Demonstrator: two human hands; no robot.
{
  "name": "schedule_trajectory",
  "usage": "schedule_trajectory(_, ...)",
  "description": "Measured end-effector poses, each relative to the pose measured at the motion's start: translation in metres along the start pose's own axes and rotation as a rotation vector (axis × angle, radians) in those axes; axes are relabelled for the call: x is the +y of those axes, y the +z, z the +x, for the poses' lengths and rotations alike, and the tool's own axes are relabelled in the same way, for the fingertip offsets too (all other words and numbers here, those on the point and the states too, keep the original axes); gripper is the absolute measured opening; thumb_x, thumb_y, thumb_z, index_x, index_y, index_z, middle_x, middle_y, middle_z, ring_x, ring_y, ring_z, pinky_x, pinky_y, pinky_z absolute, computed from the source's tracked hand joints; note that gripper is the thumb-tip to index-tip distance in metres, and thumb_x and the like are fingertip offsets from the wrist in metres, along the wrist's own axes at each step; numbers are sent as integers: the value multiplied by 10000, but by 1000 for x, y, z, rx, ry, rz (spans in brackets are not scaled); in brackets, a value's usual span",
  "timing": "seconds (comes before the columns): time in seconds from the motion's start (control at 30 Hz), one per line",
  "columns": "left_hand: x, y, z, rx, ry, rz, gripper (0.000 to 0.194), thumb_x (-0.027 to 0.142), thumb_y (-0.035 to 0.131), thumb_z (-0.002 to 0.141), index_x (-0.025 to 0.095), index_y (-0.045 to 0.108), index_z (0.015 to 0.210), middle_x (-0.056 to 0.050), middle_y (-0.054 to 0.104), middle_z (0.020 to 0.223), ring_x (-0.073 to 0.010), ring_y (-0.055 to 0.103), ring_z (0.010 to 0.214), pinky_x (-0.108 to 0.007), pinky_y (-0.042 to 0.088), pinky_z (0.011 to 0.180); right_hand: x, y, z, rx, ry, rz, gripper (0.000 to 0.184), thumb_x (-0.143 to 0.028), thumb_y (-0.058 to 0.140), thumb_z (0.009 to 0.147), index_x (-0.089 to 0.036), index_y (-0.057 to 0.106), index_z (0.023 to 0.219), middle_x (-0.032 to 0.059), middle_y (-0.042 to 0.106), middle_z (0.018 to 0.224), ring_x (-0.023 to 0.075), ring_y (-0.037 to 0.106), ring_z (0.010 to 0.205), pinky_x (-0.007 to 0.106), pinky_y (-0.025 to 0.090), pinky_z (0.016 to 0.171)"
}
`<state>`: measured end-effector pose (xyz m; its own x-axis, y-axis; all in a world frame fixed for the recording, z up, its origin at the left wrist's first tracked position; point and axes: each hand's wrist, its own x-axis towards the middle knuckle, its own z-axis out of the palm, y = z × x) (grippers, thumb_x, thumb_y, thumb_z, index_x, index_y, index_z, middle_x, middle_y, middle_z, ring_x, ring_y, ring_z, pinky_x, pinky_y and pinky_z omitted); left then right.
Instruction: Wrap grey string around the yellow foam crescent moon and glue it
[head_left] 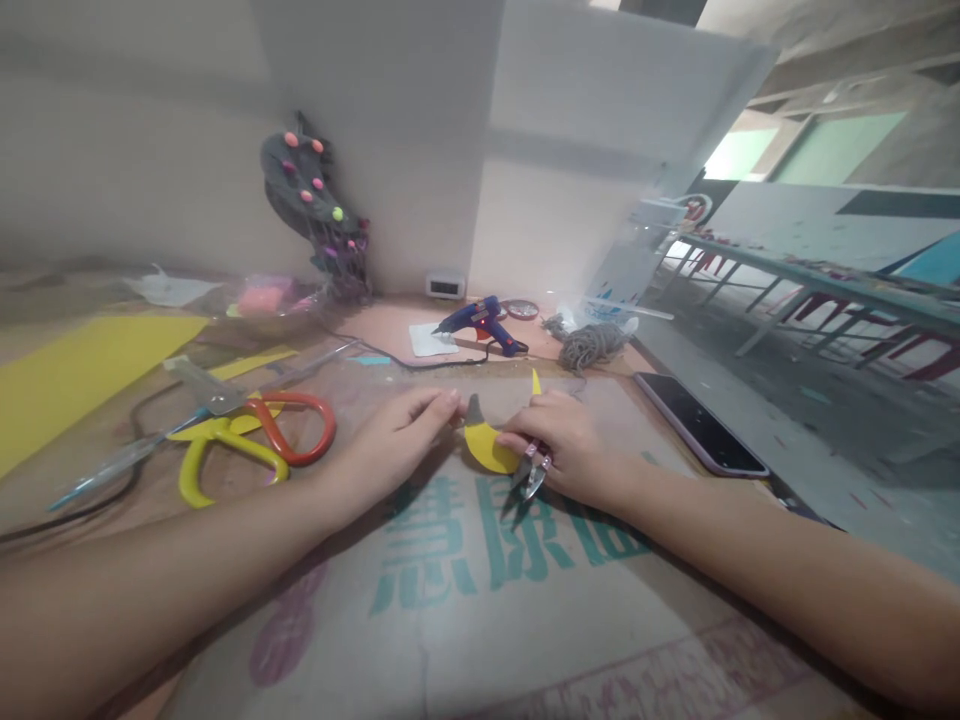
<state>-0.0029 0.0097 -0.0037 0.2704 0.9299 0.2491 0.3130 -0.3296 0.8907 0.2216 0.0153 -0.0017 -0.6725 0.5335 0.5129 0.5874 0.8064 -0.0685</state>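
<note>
1. Crescent of yellow material (489,452) is held over the counter (382,325), between the two hands, above green printed characters (427,560)
2. Its right part is clamped by the right hand (551,435), the thumb pressed against the yellow face; small metal snips (535,480) are also carried in that hand, below the fingers
3. Thumb and fingertips of the left hand (420,420) are drawn together just beside the crescent's left tip; whether a strand is pinched there cannot be told
4. Only the left tip is covered by a grey wrapping (474,410); the curved body and the opposite tip, seen above the right hand, are left bare, so the covering is judged to be at an early stage
5. Grey yarn (592,347) is placed beyond the right hand, and a blue glue gun (480,318) is set farther back, with a red light lit
6. Scissors (319,430) and a yellow sheet (90,370) are laid on the left
7. Against the upright panel (427,120), a grey ornament (289,195) dotted with coloured balls is seen
</note>
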Motion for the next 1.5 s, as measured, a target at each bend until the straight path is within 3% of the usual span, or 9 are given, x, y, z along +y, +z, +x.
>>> schedule_trajectory(0.13, 8, -1, -4, -75, 8, 85, 357, 470, 456, 904, 177, 630, 796, -4, 634, 779, -170, 570, 759, -247, 433, 669, -2, 0, 0, -1, -10, -12, 317, -354, 472, 957, -172, 616, 742, 19, 564, 632, 142, 447, 623, 281, 294, 629)
schedule_trajectory(0.27, 14, -3, -7, -100, 45, 130, 288, 428, 513, 876, 179, 631, 794, 8, 640, 791, -163, 566, 766, -248, 421, 694, -4, 1, 0, -5, -20, 0, 311, -348, 473, 957, -177, 610, 736, 8, 550, 599, 141, 432, 604, 282, 286, 625)
schedule_trajectory(0.5, 12, -2, -7, -153, 95, 147, 370, 443, 422, 914, 174, 595, 727, 2, 585, 725, -146, 509, 677, -245, 371, 594, -13, -11, -1, -25, -36, 25, 312, -320, 460, 954, -173, 581, 706, 3, 507, 574, 141, 401, 584, 281, 280, 602)
schedule_trajectory(0.7, 8, -1, -6, -207, -10, 2, 313, 467, 536, 853, 172, 627, 800, 7, 566, 704, -130, 496, 630, -227, 356, 536, -19, -15, -3, -37, -42, 58, 339, -323, 431, 958, -189, 523, 660, 2, 516, 584, 137, 401, 580, 289, 283, 609)
schedule_trajectory(1.17, 6, -6, -4, -324, -123, -149, 340, 482, 538, 841, 180, 591, 695, 23, 514, 583, -92, 392, 476, -215, 273, 428, -20, -13, -3, -60, -64, 42, 328, -329, 413, 964, -190, 561, 707, 6, 520, 601, 140, 424, 598, 293, 301, 624)
schedule_trajectory(1.5, 5, -4, -3, -283, -101, -113, 336, 469, 528, 848, 176, 560, 688, 32, 442, 599, -92, 383, 514, -209, 273, 449, -19, -12, -3, -55, -65, 64, 327, -319, 428, 961, -180, 591, 714, 12, 540, 605, 136, 429, 599, 289, 310, 617)
